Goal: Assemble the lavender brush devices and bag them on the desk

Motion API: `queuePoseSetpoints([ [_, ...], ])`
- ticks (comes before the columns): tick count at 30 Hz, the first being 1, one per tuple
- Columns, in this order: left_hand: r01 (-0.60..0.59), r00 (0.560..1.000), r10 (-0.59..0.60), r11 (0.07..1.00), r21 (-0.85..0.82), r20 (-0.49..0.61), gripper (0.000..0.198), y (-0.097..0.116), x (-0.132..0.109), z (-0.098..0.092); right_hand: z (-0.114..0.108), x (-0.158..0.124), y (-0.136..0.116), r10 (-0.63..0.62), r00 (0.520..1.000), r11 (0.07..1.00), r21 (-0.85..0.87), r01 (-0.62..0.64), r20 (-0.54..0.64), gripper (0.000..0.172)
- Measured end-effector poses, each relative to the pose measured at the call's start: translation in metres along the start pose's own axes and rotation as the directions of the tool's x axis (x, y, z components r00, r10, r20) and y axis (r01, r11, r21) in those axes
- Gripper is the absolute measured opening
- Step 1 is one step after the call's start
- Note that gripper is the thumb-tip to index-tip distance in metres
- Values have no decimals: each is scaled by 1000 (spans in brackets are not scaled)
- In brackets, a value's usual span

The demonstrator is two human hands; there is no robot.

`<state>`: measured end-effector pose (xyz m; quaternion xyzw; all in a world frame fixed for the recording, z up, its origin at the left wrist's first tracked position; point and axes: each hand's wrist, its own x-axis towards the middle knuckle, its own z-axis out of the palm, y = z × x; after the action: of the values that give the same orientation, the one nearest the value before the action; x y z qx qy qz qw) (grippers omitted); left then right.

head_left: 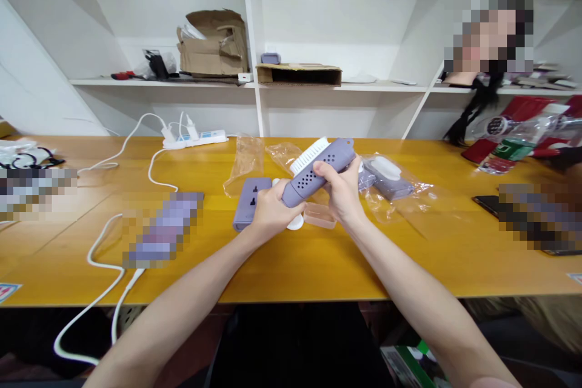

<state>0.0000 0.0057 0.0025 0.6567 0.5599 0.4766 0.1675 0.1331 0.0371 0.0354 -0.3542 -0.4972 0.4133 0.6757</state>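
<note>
Only the head view to go on: both hands are wrapped around a purple case [308, 177] full of little holes, held up just over the middle of the table. The left hand [275, 209] is closed around its lower end, and the right hand [343, 191] has the upper end, thumb pressed on the holed face, fingers mostly hidden behind. White bristles [309, 156] stick out along the far edge; can't tell if they're fixed to the case or just pinched against it. Progress-wise I'd call it partway: the case is out of any wrapping, and a purple block [245, 203] with slots, a white round piece [295, 222] and a pink tray [318, 222] sit loose beneath and beside the hands, while a wrapped purple piece [398, 188] off to the right is in or under clear plastic. A crumpled clear bag [243, 160] lies behind the block. The table [309, 273] is yellowish wood, with a power strip [211, 138] and white cables [104, 265] on the left and a plastic bottle [511, 148] over on the right. Behind it all is white shelving [249, 24] with a torn cardboard box [213, 48], plus another person [493, 42], pixelated, at far right.
</note>
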Motion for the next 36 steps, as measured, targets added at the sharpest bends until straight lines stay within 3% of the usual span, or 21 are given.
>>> queuePoseSetpoints([
  [5,51,997,-52,998,-29,-55,32,-2,1,4,4,-6,-1,-192,981,970,-153,190,0,59],
  [8,71,997,-71,997,14,-44,34,-3,2,6,9,-13,-4,-273,962,931,-258,259,-18,75],
  [12,112,994,-112,993,33,5,34,-4,2,6,14,-22,-7,-289,957,903,-332,271,-5,98],
  [16,129,991,-134,968,-216,-7,35,-4,4,1,10,-22,-10,-227,959,942,-212,260,167,91],
  [21,227,973,-206,765,-603,104,42,-6,10,-7,-2,-10,-4,-48,953,995,-69,71,299,54],
  [23,257,965,-214,685,-682,148,45,-9,11,-8,-5,-6,0,53,916,996,-83,-21,399,44],
  [25,312,949,-234,608,-730,211,47,-12,11,-7,-5,-3,2,91,873,992,-116,-40,479,45],
  [30,429,902,-186,469,-772,389,49,-15,8,-7,-7,-2,2,25,835,972,-210,109,550,56],
  [33,439,898,-172,428,-790,405,51,-15,8,-5,-10,-1,5,41,823,947,-284,148,567,61],
  [36,406,913,-175,460,-790,368,57,-15,8,-1,-11,-1,7,63,834,942,-309,131,548,61],
])
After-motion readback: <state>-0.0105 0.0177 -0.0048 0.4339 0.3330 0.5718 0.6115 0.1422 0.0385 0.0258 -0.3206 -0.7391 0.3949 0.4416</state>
